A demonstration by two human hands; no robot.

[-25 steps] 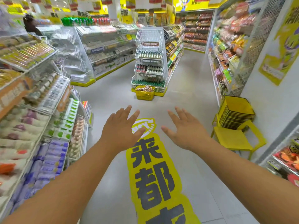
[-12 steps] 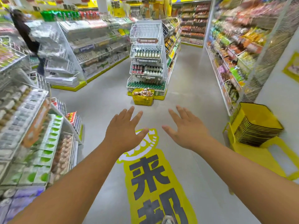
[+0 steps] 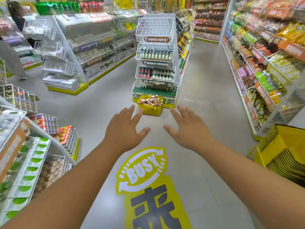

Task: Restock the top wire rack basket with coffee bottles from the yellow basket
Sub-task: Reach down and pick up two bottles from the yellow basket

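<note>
A white wire rack stands at the aisle end ahead. Its top basket (image 3: 155, 29) holds nothing that I can see; the baskets below are full of bottles. On the floor at the rack's foot sits a yellow basket (image 3: 151, 108) heaped with small brown-and-white coffee bottles (image 3: 149, 101). My left hand (image 3: 125, 129) and my right hand (image 3: 184, 129) are stretched forward over the floor, palms down, fingers spread and straight, holding nothing. Both are well short of the yellow basket.
Shelves of goods line both sides of the aisle. A stack of yellow shopping baskets (image 3: 287, 154) sits on the right. A yellow floor sticker (image 3: 145, 169) lies underfoot. A person (image 3: 16, 19) stands at the far left by another wire rack (image 3: 54, 57).
The view has advanced down the aisle: the rack and yellow basket are closer and larger, the stack of baskets has slid towards the right edge. My hands keep the same spread pose.
</note>
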